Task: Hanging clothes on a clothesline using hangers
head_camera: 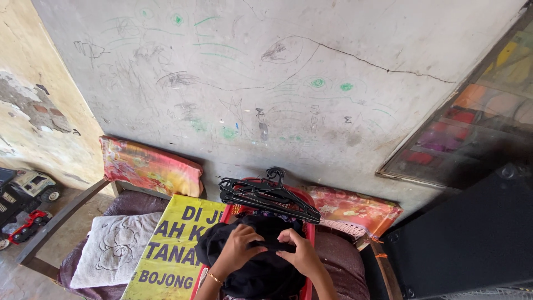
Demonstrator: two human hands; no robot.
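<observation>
With toy trucks (25, 191) and a grey towel (114, 247) off to the left, the left hand (239, 244) and right hand (300, 253) both pinch the black garment (255, 272) over the red basket (308, 230), fingers closed on fabric; best kept taut, below the black hangers (266, 194).

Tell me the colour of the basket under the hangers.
Red basket, seen in the head view, the only one, beneath the black hangers.

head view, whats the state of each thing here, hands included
left hand: gripping the black garment
right hand: gripping the black garment
black garment: bunched over the red basket
red basket: holding clothes
black hangers: piled on the basket's far rim
grey towel: lying flat
</observation>
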